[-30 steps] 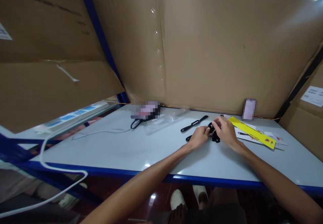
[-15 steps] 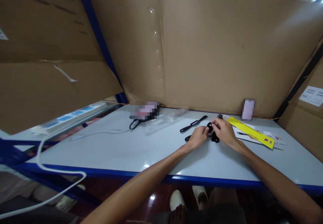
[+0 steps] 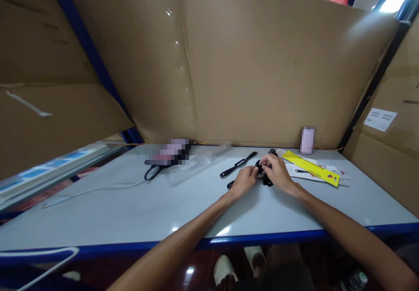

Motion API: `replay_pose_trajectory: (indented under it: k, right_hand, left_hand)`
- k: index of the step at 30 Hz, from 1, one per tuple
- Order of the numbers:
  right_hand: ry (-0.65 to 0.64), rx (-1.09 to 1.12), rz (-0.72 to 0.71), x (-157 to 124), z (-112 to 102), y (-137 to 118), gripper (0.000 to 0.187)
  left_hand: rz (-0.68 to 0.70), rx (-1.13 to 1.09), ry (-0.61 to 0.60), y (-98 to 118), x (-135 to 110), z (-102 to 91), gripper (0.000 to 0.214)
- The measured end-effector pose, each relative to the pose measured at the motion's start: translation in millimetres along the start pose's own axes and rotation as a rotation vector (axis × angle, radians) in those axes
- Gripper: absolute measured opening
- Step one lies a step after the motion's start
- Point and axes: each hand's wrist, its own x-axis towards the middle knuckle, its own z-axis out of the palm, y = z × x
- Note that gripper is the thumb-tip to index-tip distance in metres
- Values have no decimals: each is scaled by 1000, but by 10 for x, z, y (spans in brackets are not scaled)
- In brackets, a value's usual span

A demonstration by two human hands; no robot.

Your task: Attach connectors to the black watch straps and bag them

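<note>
Right of centre on the tabletop [image 3: 131, 208], our two hands meet over a small black part [image 3: 260, 167].

- Left hand [image 3: 244, 181] comes in from the lower left, fingers curled onto the part's left side.
- Right hand [image 3: 278, 173] comes in from the lower right, thumb and forefinger pinched on the part's top right.
- So both hands are grasping the same part and neither is released.
- The part sits between the two sets of fingertips and touches both. We can't tell if it rests on the tabletop or is lifted just off it. It is too covered for us to read its shape.

Straps:
- A loose black strap [image 3: 238, 164] lies just up-left of the left hand and apart from it. Its long axis runs diagonally from lower left to upper right. The left hand is the nearer one; the right hand is on the far side of the part.
- A second strap end [image 3: 230, 185] pokes out at the lower left of the left hand and seems to run under it toward the part. The join is hidden, so we can't confirm it.
- A black piece [image 3: 267, 181] shows under the right hand. We can't make out what it is.

Around the hands:
- A yellow card [image 3: 310, 168] lies on white leaflets [image 3: 296, 172] just right of the right hand, not touching it.
- A clear plastic bag [image 3: 196, 162] and a black loop [image 3: 152, 173] are well off to the left.
- A white cable [image 3: 91, 190] trails toward the left edge.
- A cardboard wall [image 3: 262, 72] closes off the back of the tabletop.
</note>
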Motion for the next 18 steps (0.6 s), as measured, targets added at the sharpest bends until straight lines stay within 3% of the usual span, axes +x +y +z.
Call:
replay_pose_trajectory:
  k: [4,6,10,12,16,18]
  right_hand:
    - [33,-56,-44,5,-58,-42,23]
    - [31,-94,20,10,-85,-87,16]
    - [-49,-236,192,24,-94,-145,30]
    - [-74,-235,220,29,-84,-141,27]
    - [-91,-126,146,26,-81,-104,7]
    - [-88,-74,44,21,-91,-93,17]
  left_hand:
    - [-8,-7,-14,15,-7,-6,36]
    - [-6,-9,-6,19,-11,-10,36]
    - [-4,-12,1,8,-9,-10,37]
    - [-7,0,-7,-2,-5,-4,37]
    - [-17,11,-5,-12,8,6,37]
    - [-15,-3,-2,-11,10,3,37]
